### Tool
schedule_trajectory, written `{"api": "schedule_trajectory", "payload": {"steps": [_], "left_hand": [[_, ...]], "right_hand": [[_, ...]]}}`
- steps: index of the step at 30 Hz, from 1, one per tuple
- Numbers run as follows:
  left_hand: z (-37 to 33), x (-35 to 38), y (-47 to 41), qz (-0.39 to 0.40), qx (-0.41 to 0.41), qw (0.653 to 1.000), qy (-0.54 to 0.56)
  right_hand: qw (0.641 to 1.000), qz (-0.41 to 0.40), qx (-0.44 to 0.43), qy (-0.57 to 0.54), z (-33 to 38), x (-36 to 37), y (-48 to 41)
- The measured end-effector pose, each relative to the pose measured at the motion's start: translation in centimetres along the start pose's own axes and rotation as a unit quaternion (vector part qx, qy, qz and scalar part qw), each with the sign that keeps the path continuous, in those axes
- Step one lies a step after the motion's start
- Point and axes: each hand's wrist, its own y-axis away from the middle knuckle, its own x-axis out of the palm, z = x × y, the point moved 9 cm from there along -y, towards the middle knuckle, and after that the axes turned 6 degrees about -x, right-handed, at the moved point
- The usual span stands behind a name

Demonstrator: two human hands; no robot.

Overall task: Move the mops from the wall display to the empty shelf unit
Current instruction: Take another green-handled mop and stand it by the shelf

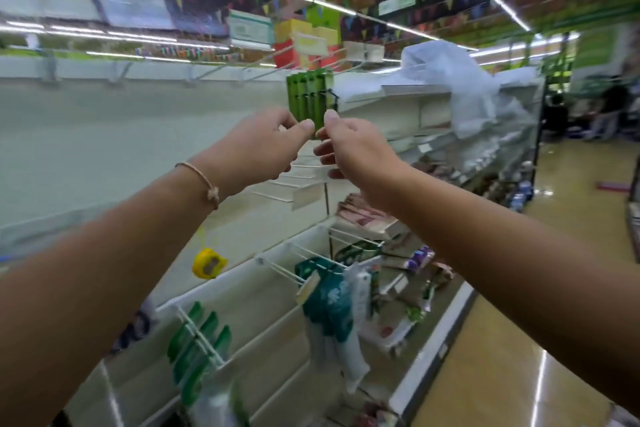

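Note:
Both my arms reach up toward a stack of green packaged items [309, 94] hanging on a peg of the white shelf unit [145, 149]. My left hand [263, 146], with a cord bracelet on its wrist, pinches the lower edge of the green pack between thumb and fingers. My right hand [349, 146] pinches the same lower edge from the right side. Whether these packs are mop parts cannot be told. Their lower ends are hidden behind my fingers.
White wire pegs [301, 180] stick out below my hands. Lower pegs carry green-and-white packaged goods [329, 302] and green packs [201, 340]. A yellow object [207, 263] hangs on the panel. Crumpled clear plastic [460, 87] lies on the top shelf. The aisle floor [540, 288] runs to the right.

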Motion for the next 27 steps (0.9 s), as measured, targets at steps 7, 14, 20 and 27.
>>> {"api": "schedule_trajectory", "payload": {"steps": [7,14,20,27], "left_hand": [[-7.5,11.2,-3.6,0.029,0.031,0.999,0.032],[-13.6,21.5,-6.3,0.062,0.061,0.994,0.061],[-18.4,28.8,-7.9,0.093,0.102,0.988,0.062],[-21.4,38.5,-11.0,0.149,0.130,0.976,0.089]], "right_hand": [[0.999,-0.038,0.005,0.025,-5.5,-12.3,-1.2],[0.995,-0.070,0.020,0.063,-10.3,-23.9,-1.2],[0.989,-0.112,0.039,0.088,-14.8,-31.2,-1.0],[0.973,-0.170,0.079,0.134,-20.6,-38.9,-0.3]]}}
